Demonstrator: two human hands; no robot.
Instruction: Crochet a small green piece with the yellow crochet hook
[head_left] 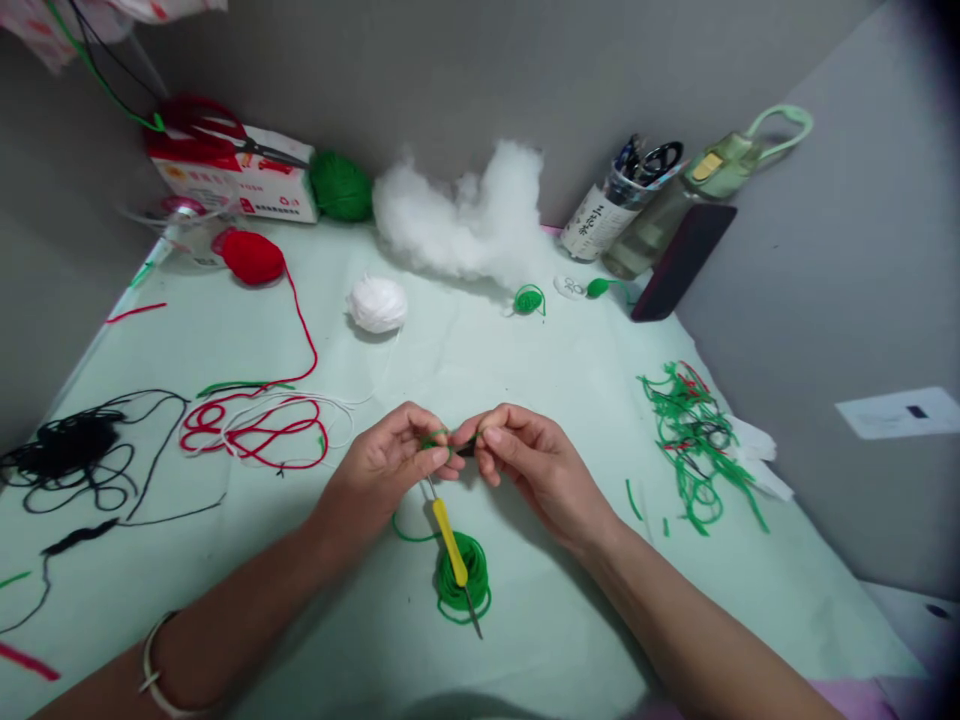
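Note:
My left hand [394,462] and my right hand [525,455] meet fingertip to fingertip above the pale green table [525,620]. Both pinch a strand of green yarn [439,437] between them. A small dark piece shows at my right fingertips; I cannot make out what it is. Just below my hands lies a crochet hook with a yellow handle [450,542], resting across a small coil of green yarn [463,582]. A loop of that yarn runs up toward my left hand.
Red [251,256], white [377,303] and green [341,186] yarn balls, white stuffing [469,220], a box with scissors [232,175], a pen cup [611,205], a bottle [675,205], a phone [682,262]. Black yarn [67,455] left, red and white strands [255,425], green scraps [694,440] right.

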